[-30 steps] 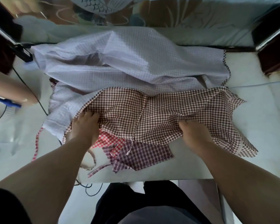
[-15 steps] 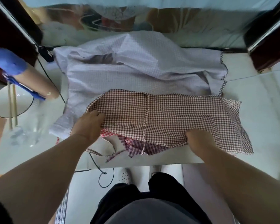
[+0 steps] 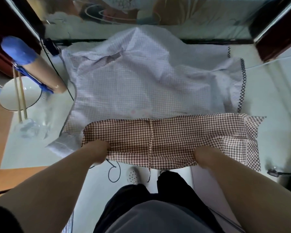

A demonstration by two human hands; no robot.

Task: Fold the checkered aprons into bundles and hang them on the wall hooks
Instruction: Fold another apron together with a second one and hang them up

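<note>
A brown-and-white checkered apron (image 3: 171,137) is stretched into a wide band over the near edge of the table (image 3: 275,101). My left hand (image 3: 97,148) grips its left end, fingers tucked under the cloth. My right hand (image 3: 207,155) grips it right of the middle seam, fingers also hidden by fabric. The apron's right end lies folded on the table. Behind it a pale lilac checkered apron (image 3: 141,78) lies spread and rumpled, with a dark scalloped trim (image 3: 242,84) along its right side.
At the left stand a white bowl (image 3: 18,95) with chopsticks, a tan cylinder with a blue cap (image 3: 35,68) and clear plastic (image 3: 34,128). A black cable (image 3: 114,172) hangs off the table's near edge. Dark wooden frames flank a glossy wall behind.
Both hands have pulled the brown apron toward me and drawn it taut into a narrower band. The red and purple checked cloth beneath it is out of sight now.
</note>
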